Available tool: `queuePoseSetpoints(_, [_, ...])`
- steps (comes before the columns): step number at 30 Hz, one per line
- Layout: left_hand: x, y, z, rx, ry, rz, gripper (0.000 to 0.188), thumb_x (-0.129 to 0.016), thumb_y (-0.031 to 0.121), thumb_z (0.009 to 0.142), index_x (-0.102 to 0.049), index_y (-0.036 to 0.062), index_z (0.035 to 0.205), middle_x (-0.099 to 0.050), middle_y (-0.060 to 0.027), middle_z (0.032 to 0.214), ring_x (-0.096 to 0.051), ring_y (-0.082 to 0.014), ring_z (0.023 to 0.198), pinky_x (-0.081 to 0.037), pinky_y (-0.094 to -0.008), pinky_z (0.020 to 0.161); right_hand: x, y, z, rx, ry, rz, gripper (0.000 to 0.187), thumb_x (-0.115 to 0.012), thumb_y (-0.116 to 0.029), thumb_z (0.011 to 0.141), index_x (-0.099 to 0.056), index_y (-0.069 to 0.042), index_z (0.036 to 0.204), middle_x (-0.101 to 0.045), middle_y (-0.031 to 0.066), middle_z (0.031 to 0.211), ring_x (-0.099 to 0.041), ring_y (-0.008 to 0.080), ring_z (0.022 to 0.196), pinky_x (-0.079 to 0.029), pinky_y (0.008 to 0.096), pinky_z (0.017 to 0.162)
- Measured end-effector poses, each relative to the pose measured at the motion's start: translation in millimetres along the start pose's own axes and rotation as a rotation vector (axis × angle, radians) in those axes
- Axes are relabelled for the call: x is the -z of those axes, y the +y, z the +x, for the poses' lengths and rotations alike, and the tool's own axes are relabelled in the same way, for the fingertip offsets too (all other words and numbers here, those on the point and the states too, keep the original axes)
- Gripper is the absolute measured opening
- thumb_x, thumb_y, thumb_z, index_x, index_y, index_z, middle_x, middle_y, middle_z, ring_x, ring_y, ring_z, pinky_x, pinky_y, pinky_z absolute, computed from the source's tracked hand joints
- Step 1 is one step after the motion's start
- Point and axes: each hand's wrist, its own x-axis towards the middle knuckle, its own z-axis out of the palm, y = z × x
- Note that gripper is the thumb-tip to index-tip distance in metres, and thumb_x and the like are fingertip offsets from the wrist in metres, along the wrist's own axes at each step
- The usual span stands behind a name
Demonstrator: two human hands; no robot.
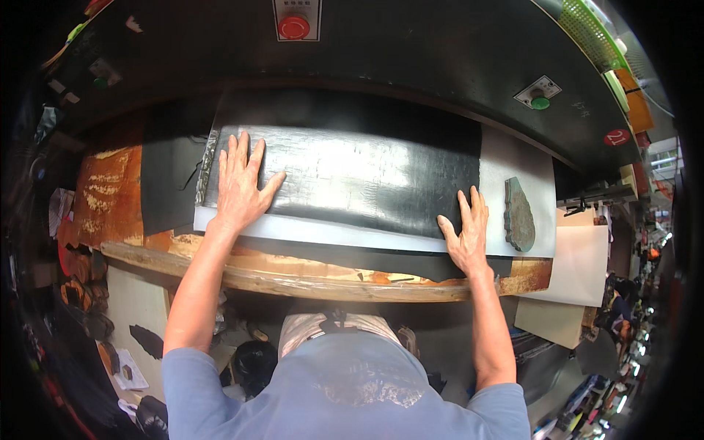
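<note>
A glossy black sheet (352,176) lies flat over a white board (323,229), whose near strip and right end show beside it. My left hand (242,187) rests on the sheet near its left end, fingers spread and pointing away from me. At the sheet's near right corner is my right hand (469,231), its fingers stretched out over the edge between black sheet and white board. To the right of that hand, a sole-shaped cutting die (519,214) with a greenish rim sits on the white board. Neither hand holds anything.
Over the far side hangs a dark machine beam (411,59) with a red push button (294,28) and a green button (540,103). A worn wooden ledge (293,282) runs along the near edge. Pale sheets (576,264) stand at the right; dark scraps (147,341) lie lower left.
</note>
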Motion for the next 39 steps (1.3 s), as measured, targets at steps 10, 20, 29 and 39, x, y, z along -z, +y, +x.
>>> queuePoseSetpoints(10, [13,34,-11,0.061,-0.115,0.052,0.081,-0.067,0.043,0.103,-0.037,0.0004,0.165,-0.019,-0.0304,0.175,-0.013,-0.0495,0.163,-0.012,-0.0601,0.132,26,12,-1,-0.034,-0.054,0.122,0.061,-0.077,-0.028,0.097,-0.059,-0.003,0.149,-0.041,0.0272,0.164,-0.036,0.0477,0.154,-0.031,0.0554,0.127])
queuePoseSetpoints(20, [25,63,-27,0.051,-0.138,-0.011,0.082,-0.074,0.033,0.100,-0.035,0.0001,0.164,-0.022,-0.0314,0.173,-0.015,-0.0506,0.162,-0.014,-0.0627,0.131,95,150,-14,-0.239,-0.173,0.048,0.109,-0.091,-0.028,0.071,-0.040,-0.014,0.166,-0.027,0.0268,0.172,-0.031,0.0454,0.158,-0.034,0.0520,0.127])
queuePoseSetpoints(29, [33,23,-49,0.123,0.054,-0.127,0.062,-0.068,0.009,0.102,-0.046,0.0026,0.160,-0.038,-0.0226,0.170,-0.031,-0.0391,0.161,-0.026,-0.0506,0.132,87,145,-18,-0.365,0.027,0.186,0.086,-0.084,-0.016,0.076,-0.055,-0.006,0.156,-0.054,0.0255,0.154,-0.053,0.0370,0.141,-0.042,0.0470,0.119])
queuePoseSetpoints(39, [58,1,-50,0.151,-0.015,-0.434,0.066,-0.071,0.004,0.096,-0.047,-0.0027,0.157,-0.044,-0.0261,0.165,-0.036,-0.0424,0.157,-0.029,-0.0540,0.130,42,-147,50,-0.283,-0.062,0.935,0.091,-0.092,-0.021,0.071,-0.058,0.000,0.152,-0.060,0.0168,0.150,-0.059,0.0298,0.136,-0.048,0.0430,0.115])
